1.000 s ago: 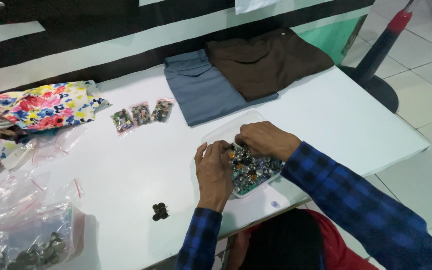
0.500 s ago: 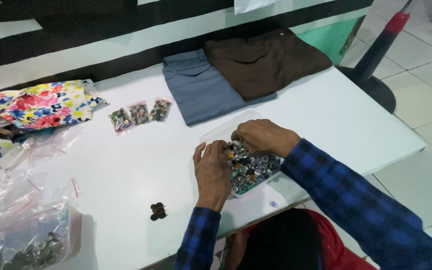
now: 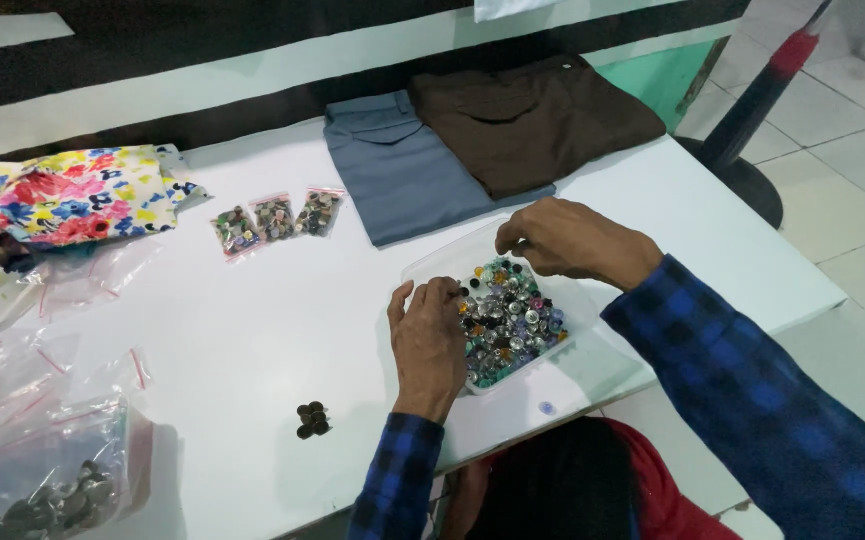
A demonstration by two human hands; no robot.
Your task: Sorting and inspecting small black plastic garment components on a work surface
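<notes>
A clear plastic tray (image 3: pixel 430 262) on the white table (image 3: pixel 252 330) holds a heap of mixed coloured buttons (image 3: pixel 508 322). My left hand (image 3: pixel 428 340) rests at the tray's left side, fingertips curled into the buttons. My right hand (image 3: pixel 564 240) hovers over the tray's far edge, thumb and fingers pinched together; whether a button is between them I cannot tell. A small cluster of dark buttons (image 3: pixel 311 420) lies on the table left of my left wrist. Both sleeves are blue plaid.
Three small zip bags of buttons (image 3: pixel 274 218) lie in a row farther back. Folded blue trousers (image 3: pixel 397 175) and brown trousers (image 3: pixel 532 120) sit at the far edge. Floral fabric (image 3: pixel 72 195) and clear plastic bags (image 3: pixel 42 460) lie at left. A red-topped post (image 3: pixel 762 100) stands right.
My right hand has lifted slightly off the buttons toward the tray's far edge. My left hand stays at the tray's left side.
</notes>
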